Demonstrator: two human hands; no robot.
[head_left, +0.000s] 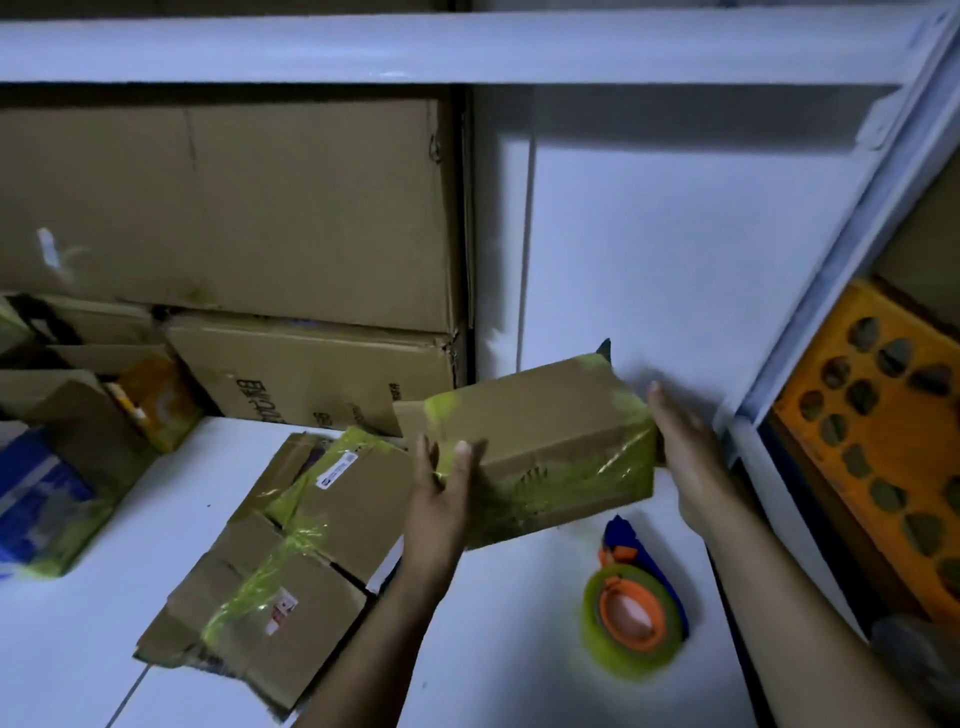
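Observation:
A small cardboard box (550, 431) wrapped at both ends in yellow-green tape hangs tilted above the white table (519, 649). My left hand (441, 504) holds its lower left corner, thumb on the front face and fingers behind the end. My right hand (685, 457) presses flat, fingers straight, against the box's right end. The view is blurred by motion.
A tape dispenser (631, 623) with a yellow-green roll lies below the box. Taped cardboard parcels (291, 561) lie at the table's centre left. Large cartons (234, 208) stack behind. A blue packet (36, 499) sits left, and an orange crate (872, 441) stands right behind a white shelf post (831, 270).

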